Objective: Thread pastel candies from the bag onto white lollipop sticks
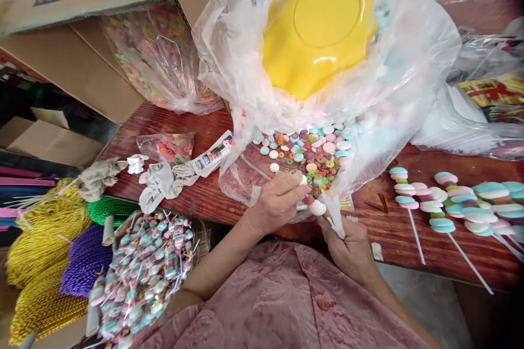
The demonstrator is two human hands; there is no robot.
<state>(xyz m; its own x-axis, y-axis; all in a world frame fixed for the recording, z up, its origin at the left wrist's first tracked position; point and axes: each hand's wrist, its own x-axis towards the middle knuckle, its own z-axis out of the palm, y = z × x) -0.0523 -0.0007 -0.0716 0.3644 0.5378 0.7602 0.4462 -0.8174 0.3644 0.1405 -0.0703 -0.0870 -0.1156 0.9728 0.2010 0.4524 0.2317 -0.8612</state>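
My left hand (277, 200) is closed in a pinch on a small white candy piece near the table's front edge. My right hand (349, 244) is wrapped round a white stick (334, 217) that carries a white round candy (316, 208) at its tip, close to the left fingers. Just beyond both hands lies a pile of loose pastel candy discs and rings (308, 150) on clear plastic. A yellow bowl (319, 30) sits upside down in the big clear bag (413, 60) above the pile.
Finished candy skewers (446, 207) lie on the wooden table (409, 234) at right. A basket of wrapped lollipops (143, 270) and coils of yellow, purple and green cord (45, 240) sit at lower left. An open cardboard box (94, 22) holds a bag of ring candies.
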